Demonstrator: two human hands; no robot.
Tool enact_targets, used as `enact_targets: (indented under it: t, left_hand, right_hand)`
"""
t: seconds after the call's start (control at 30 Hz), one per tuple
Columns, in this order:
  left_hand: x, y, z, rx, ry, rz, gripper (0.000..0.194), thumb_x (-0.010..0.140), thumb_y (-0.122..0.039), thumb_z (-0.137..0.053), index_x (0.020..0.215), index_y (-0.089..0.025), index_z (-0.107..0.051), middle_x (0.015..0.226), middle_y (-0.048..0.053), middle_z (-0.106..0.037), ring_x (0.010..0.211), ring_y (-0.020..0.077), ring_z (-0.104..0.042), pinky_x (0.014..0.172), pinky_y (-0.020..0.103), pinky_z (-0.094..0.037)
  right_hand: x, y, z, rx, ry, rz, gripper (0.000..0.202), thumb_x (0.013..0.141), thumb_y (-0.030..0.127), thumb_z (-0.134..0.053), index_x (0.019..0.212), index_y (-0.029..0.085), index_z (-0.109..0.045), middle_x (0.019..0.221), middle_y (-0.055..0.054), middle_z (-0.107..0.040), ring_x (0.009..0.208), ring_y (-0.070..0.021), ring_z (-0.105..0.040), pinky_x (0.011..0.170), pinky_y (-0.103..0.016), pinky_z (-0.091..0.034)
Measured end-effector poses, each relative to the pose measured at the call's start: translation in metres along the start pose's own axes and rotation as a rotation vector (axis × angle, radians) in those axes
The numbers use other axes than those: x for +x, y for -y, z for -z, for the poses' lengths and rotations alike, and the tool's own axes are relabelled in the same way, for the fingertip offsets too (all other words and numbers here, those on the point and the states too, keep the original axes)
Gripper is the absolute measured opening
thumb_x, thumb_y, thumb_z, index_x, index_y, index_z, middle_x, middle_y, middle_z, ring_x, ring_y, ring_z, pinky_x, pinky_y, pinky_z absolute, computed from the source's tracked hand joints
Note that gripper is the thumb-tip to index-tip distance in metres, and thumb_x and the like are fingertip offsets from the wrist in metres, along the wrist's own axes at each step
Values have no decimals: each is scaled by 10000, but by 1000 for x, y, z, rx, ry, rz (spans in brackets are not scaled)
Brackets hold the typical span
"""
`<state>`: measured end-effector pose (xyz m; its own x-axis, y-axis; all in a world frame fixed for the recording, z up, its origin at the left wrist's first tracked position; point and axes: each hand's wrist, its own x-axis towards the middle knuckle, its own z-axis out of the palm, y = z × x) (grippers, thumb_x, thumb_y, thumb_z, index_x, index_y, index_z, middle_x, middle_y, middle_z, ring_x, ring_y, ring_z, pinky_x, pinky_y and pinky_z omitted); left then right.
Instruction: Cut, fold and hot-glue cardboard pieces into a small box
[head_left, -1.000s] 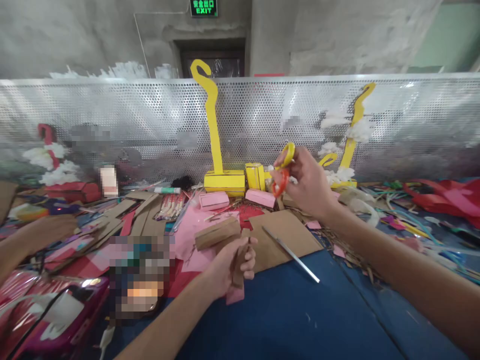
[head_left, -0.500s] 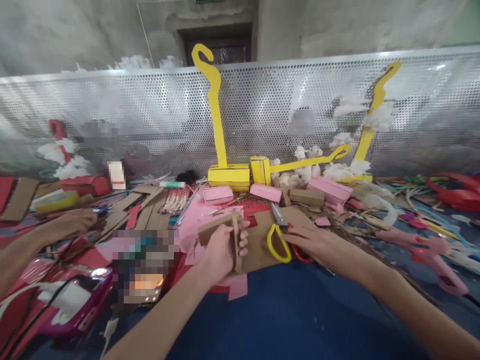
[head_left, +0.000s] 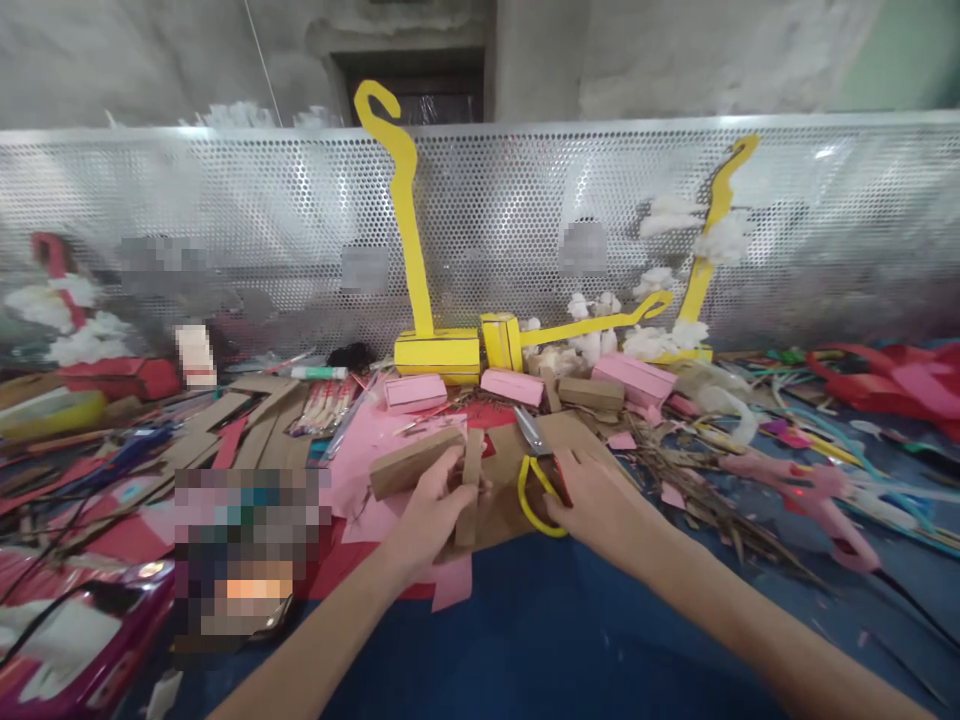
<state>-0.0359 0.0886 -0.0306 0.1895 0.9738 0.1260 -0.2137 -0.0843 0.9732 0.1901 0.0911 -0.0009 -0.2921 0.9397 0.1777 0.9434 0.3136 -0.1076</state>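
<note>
On the blue surface [head_left: 585, 630], a brown cardboard sheet [head_left: 577, 428] lies beneath the scissors [head_left: 532, 440] and could slide if dragged along. Well right of the scissors, a pink glue gun [head_left: 825, 490] shows a red light; a wide sweep could knock it. The right hand [head_left: 607, 505] covers the scissors' red handle; how far its grip closes, I cannot tell. Left of the scissors, the left hand [head_left: 431, 505] pinches a cardboard strip [head_left: 468, 522], which might buckle if squeezed hard. Brown slivers [head_left: 712, 495] clutter the way between scissors and glue gun.
</note>
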Motion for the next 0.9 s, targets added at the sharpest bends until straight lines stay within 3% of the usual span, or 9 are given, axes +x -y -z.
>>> enact_targets:
  t: [0.1, 0.2, 0.33, 0.43, 0.53, 0.6, 0.67, 0.77, 0.9]
  left_hand:
    - [0, -2, 2, 93, -9, -8, 268, 843, -240, -710, 1102, -177, -670, 924, 27, -698, 881, 173, -653, 847, 279, -497]
    - [0, -5, 1, 108, -42, -22, 259, 851, -343, -739, 1007, -153, -658, 870, 36, -697, 822, 170, -656, 799, 282, -514]
    - [-3, -9, -3, -20, -78, 22, 327, 871, -448, -718, 995, -169, -600, 875, 36, -701, 754, 159, -669, 750, 300, -549]
    - [-6, -11, -7, -68, -91, 54, 343, 907, -493, -666, 1039, -195, -560, 970, 55, -726, 754, 163, -692, 701, 292, -558]
    - [-8, -13, -8, -94, -101, 65, 348, 927, -508, -635, 1075, -212, -531, 1016, 65, -729, 739, 168, -703, 638, 280, -559]
    - [-9, -14, -8, -119, -84, 58, 354, 924, -503, -643, 1104, -219, -533, 1012, 58, -720, 728, 169, -704, 623, 285, -568]
    - [-9, -14, -7, -129, -69, 41, 359, 909, -491, -671, 1117, -219, -561, 978, 40, -705, 710, 163, -697, 619, 287, -577]
    - [-10, -16, -7, -115, -83, 5, 339, 869, -458, -737, 1041, -185, -632, 916, 29, -678, 711, 144, -674, 629, 266, -580]
    - [-11, -19, -7, -180, -117, -17, 408, 833, -376, -798, 1183, -250, -628, 838, -16, -659, 673, 109, -627, 594, 212, -539]
  right_hand:
    - [-3, -5, 4, 11, 56, -11, 292, 833, 92, -558, 1123, 104, -592, 992, -163, -693, 847, -273, -681, 690, -319, -399]
    - [-4, -9, 8, 36, 82, -22, 328, 777, 30, -551, 1094, 95, -609, 1001, -179, -686, 933, -296, -674, 730, -322, -410]
    - [-3, -12, 15, 87, 66, -65, 272, 771, 69, -571, 1037, 98, -623, 1068, -194, -670, 917, -282, -672, 742, -318, -431]
    - [-4, -19, 18, 148, 49, -86, 338, 769, 114, -588, 1105, 114, -623, 1087, -169, -685, 877, -259, -683, 732, -314, -461]
    - [-2, -34, 16, 328, -40, -89, 437, 762, 169, -630, 1199, 171, -625, 1079, -119, -728, 928, -274, -700, 791, -345, -500]
    - [0, -45, 14, 475, -139, -137, 432, 740, 248, -704, 1162, 175, -648, 1072, -120, -746, 953, -305, -704, 843, -397, -518]
    - [0, -49, 14, 712, -153, -149, 389, 746, 346, -746, 1090, 180, -673, 1040, -116, -758, 942, -311, -712, 844, -413, -543]
    - [-4, -41, 17, 1105, -50, -81, 401, 766, 469, -782, 1042, 191, -692, 1034, -98, -758, 949, -284, -710, 837, -373, -559]
    - [-13, -22, 15, 1243, -102, -139, 482, 721, 561, -829, 991, 194, -672, 929, -56, -712, 822, -207, -661, 709, -284, -527]
